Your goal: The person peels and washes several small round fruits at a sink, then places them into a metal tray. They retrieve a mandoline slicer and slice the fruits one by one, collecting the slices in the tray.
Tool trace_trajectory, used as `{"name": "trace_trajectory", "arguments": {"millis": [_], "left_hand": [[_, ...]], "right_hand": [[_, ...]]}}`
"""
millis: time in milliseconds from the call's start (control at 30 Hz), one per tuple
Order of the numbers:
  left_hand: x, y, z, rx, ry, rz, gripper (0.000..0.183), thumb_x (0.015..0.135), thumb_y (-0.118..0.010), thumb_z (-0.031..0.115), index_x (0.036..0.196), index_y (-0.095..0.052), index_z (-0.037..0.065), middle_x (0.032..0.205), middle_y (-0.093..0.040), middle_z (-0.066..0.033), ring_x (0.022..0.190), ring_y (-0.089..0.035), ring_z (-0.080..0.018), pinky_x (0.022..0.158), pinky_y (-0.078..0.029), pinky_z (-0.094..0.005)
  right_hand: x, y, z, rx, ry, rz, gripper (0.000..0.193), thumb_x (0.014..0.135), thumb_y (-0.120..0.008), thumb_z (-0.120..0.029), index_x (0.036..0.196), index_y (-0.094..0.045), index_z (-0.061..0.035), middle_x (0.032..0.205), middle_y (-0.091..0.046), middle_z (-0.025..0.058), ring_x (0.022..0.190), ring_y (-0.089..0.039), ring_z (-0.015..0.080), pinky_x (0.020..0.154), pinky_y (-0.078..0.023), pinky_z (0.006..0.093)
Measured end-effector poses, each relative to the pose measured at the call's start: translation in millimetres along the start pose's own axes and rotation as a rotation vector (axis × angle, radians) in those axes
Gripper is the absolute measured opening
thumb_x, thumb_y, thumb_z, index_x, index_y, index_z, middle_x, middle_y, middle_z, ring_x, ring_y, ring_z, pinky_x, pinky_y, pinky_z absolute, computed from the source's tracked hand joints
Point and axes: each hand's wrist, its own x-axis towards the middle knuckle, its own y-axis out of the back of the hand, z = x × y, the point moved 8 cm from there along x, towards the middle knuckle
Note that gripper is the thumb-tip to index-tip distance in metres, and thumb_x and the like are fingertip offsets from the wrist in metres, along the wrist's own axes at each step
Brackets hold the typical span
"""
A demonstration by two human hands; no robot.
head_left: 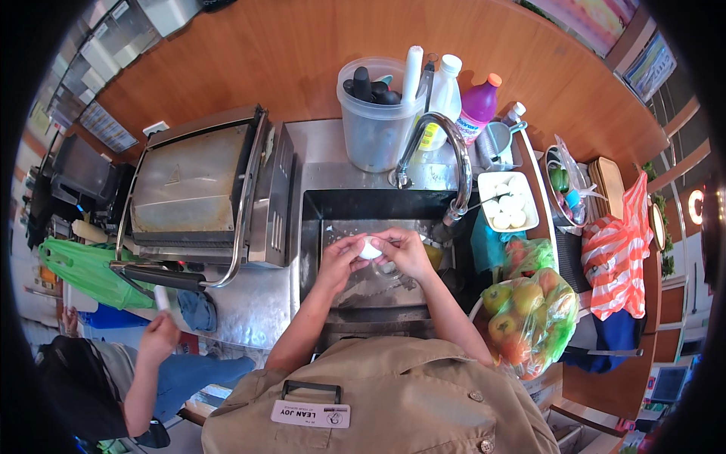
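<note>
A white peeled-looking egg (370,250) is held between both hands above the metal sink (333,206). My left hand (342,259) pinches it from the left with thumb and fingers. From the right, my right hand (407,253) presses its thumb and fingers against the egg. Small white bits lie on the sink floor below, with a clear, wet-looking object under the hands that I cannot make out. Beside the sink on the right, a white square container (532,198) holds several white eggs (510,204).
The curved faucet (463,163) arches over the sink's right side. Behind stand a utensil bucket (370,132), a white bottle (446,94) and a purple bottle (479,106). Left is a press grill (189,178). Bagged tomatoes (527,299) sit at right. Another person's hand (159,337) shows lower left.
</note>
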Motion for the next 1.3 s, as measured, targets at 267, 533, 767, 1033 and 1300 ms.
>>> {"name": "trace_trajectory", "arguments": {"millis": [267,533,767,1033,1300], "left_hand": [[1,4,-11,-0.03,0.137,0.15,0.038,0.09,-0.055,0.044,0.093,-0.063,0.007,0.073,-0.061,0.0015,0.056,-0.056,-0.0042,0.051,-0.049,-0.0165],[-3,-6,-13,-0.163,0.12,0.077,0.033,0.092,-0.056,0.036,0.113,-0.055,0.01,0.091,-0.061,-0.0017,0.072,-0.061,-0.0093,0.063,-0.054,-0.022],[1,6,-19,-0.107,0.02,0.057,0.03,0.094,-0.054,0.029,0.117,-0.052,0.009,0.099,-0.06,-0.0033,0.082,-0.061,-0.0104,0.071,-0.055,-0.0237],[-3,-1,-20,-0.595,0.199,-0.174,0.034,0.095,-0.05,0.031,0.119,-0.051,0.007,0.102,-0.062,-0.008,0.091,-0.064,-0.0184,0.071,-0.058,-0.0316],[4,2,-28,-0.244,0.198,-0.12,0.033,0.094,-0.05,0.034,0.114,-0.051,0.008,0.101,-0.06,-0.0063,0.087,-0.064,-0.016,0.065,-0.059,-0.0267]], "right_hand": [[-2,-8,-6,-0.091,0.121,0.007,0.024,0.084,-0.069,-0.016,0.096,-0.064,0.0046,0.084,-0.065,0.0123,0.069,-0.063,0.0116,0.056,-0.053,0.0246],[3,-3,8,-0.081,0.061,0.008,0.025,0.09,-0.06,-0.015,0.106,-0.063,0.003,0.088,-0.066,0.0108,0.071,-0.063,0.013,0.06,-0.054,0.0257],[6,0,23,-0.013,-0.022,0.03,0.028,0.096,-0.049,-0.017,0.106,-0.061,0.0058,0.086,-0.065,0.0105,0.072,-0.064,0.0139,0.062,-0.056,0.0266],[9,4,29,0.306,-0.073,-0.04,0.028,0.098,-0.04,-0.015,0.109,-0.057,0.0047,0.083,-0.062,0.0089,0.073,-0.064,0.0153,0.064,-0.055,0.0266],[-4,6,-22,-0.666,0.414,0.096,0.04,0.087,-0.063,-0.019,0.122,-0.054,-0.0031,0.111,-0.062,0.015,0.095,-0.062,0.0225,0.075,-0.053,0.0312]]}}
